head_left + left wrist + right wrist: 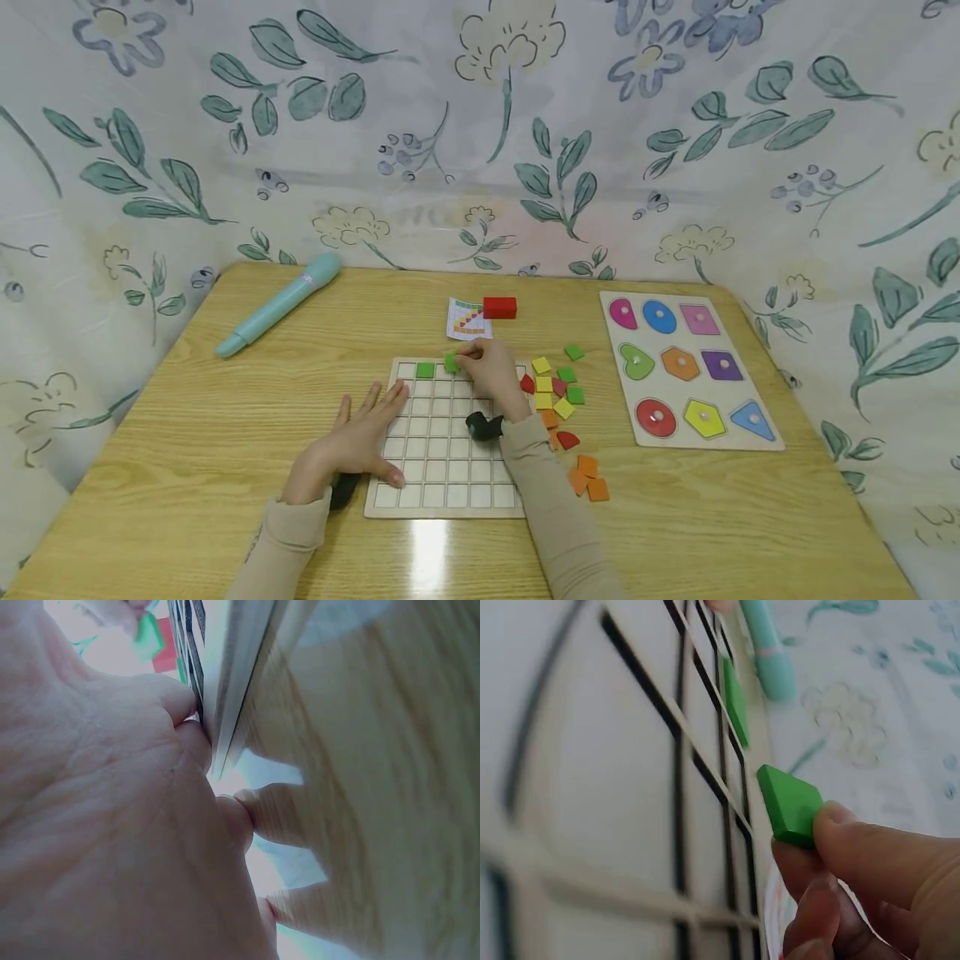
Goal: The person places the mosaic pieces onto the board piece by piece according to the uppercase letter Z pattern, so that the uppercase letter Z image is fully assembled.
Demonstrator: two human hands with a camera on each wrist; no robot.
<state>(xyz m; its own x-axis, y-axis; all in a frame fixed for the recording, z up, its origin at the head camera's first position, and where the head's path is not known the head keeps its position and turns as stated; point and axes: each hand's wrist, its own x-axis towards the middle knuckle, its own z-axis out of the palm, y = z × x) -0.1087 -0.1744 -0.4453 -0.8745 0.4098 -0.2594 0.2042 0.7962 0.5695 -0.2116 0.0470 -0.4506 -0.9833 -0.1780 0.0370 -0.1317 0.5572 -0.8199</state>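
Observation:
A wooden grid board (pixel 435 447) with white square cells lies in front of me. My right hand (pixel 489 371) pinches a green square tile (pixel 789 805) between thumb and fingers, tilted over the board's top row. Another green tile (pixel 425 370) sits in a top-row cell to its left. My left hand (pixel 358 437) has its fingers spread along the board's left edge, with the thumb near the lower left corner. In the left wrist view the palm (pixel 112 810) stands beside the board's edge, fingertips down at the wood.
Loose yellow tiles (pixel 543 384), green tiles (pixel 575 396), orange tiles (pixel 597 489) and red pieces (pixel 567 440) lie right of the board. Behind it are a pattern card (pixel 470 320) and red block (pixel 500 308). A shape puzzle (pixel 690 367) lies right, a teal microphone-shaped object (pixel 279 306) left.

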